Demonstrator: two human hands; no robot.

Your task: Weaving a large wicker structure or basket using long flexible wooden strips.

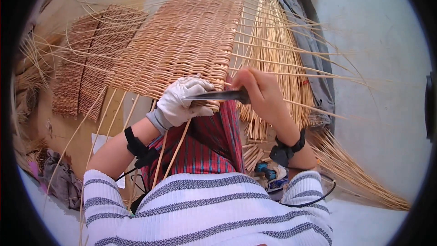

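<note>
A long woven wicker panel [182, 41] stretches away from my lap, with thin rods sticking out along its sides and near end. My left hand [175, 100], in a white glove, is closed round the panel's near right corner. A dark, pointed knife [218, 96] lies across the front of that glove, its tip toward the left. My bare right hand [259, 93] is closed at the wide end of the knife, beside the panel's right edge. Its fingers partly hide the handle, and I cannot make out whether they also pinch a rod.
Two darker woven panels [93, 59] lie at the left on the floor. A big bundle of pale rods [273, 64] lies at the right beside a grey cloth [300, 32]. More rods [364, 173] fan out at the lower right. A red striped cloth [200, 148] covers my lap.
</note>
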